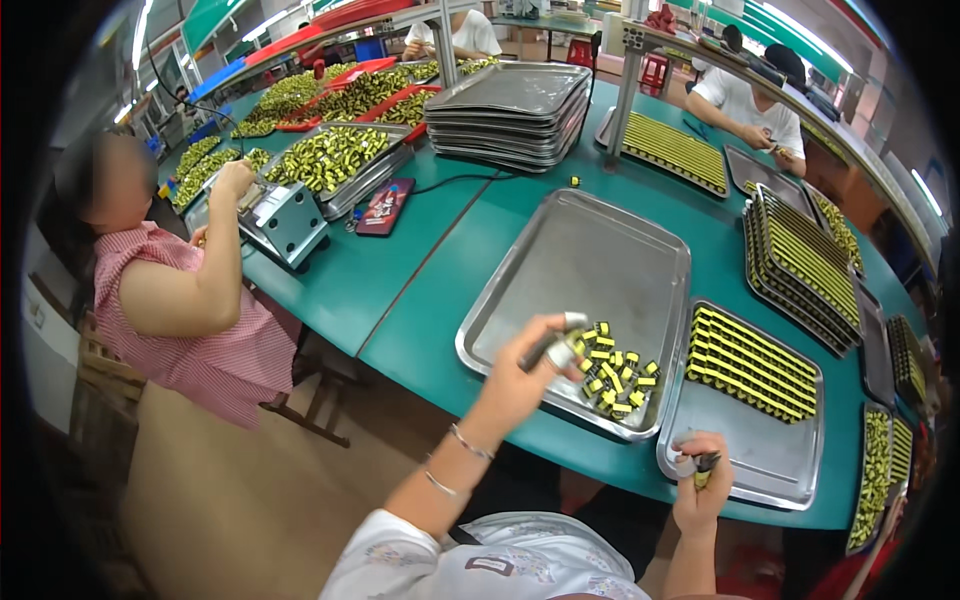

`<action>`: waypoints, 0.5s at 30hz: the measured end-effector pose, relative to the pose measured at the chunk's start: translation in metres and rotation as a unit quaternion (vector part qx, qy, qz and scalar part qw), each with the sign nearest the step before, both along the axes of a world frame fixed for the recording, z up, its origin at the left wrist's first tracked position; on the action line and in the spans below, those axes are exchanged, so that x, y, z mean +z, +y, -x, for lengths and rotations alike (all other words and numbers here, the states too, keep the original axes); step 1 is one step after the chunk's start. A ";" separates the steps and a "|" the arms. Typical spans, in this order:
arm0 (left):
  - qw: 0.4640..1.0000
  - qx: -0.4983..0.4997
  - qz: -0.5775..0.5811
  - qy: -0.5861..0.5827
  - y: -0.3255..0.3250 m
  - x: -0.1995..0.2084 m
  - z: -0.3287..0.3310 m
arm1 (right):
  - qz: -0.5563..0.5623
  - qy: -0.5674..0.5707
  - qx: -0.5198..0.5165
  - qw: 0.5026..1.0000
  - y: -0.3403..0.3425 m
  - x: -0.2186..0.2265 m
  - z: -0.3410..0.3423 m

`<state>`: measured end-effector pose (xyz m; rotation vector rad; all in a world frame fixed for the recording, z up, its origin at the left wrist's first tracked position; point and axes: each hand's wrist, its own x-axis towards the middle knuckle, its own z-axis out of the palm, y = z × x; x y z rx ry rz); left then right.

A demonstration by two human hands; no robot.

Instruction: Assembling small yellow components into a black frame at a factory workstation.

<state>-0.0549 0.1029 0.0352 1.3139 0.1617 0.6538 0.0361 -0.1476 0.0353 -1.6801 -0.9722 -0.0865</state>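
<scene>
My left hand (pixel 527 370), with pale covers on its fingertips, reaches over the near part of a large metal tray (pixel 600 235). Its fingers curl together, and a dark shape shows between them that I cannot make out. Right beside those fingers lies a loose heap of small yellow-and-black parts (pixel 617 377), probably coil components. My right hand (pixel 703 470), also with covered fingertips, is closed around a small dark-tipped thing with a yellow-green part (pixel 706 464). It hovers above the near left corner of a second metal tray (pixel 765 465), whose far half carries tight rows of yellow-and-black parts (pixel 752 362).
Stacked trays (pixel 510 110) stand at the far middle, filled trays (pixel 805 265) at the right. A co-worker in a checked top (pixel 185 300) works at a grey machine (pixel 285 222) on the left, near a phone (pixel 385 207). Another person (pixel 750 105) sits across the green table (pixel 430 270).
</scene>
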 end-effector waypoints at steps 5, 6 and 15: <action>0.985 -0.102 0.139 -0.022 -0.056 0.002 -0.026 | -0.062 -0.011 0.001 0.998 0.022 0.005 -0.011; 0.977 -0.131 0.166 -0.035 -0.063 0.003 -0.035 | -0.065 -0.005 -0.008 0.998 0.020 0.005 -0.014; 0.958 -0.246 0.136 0.051 -0.094 0.021 -0.079 | -0.129 0.015 -0.125 0.984 0.001 0.002 -0.045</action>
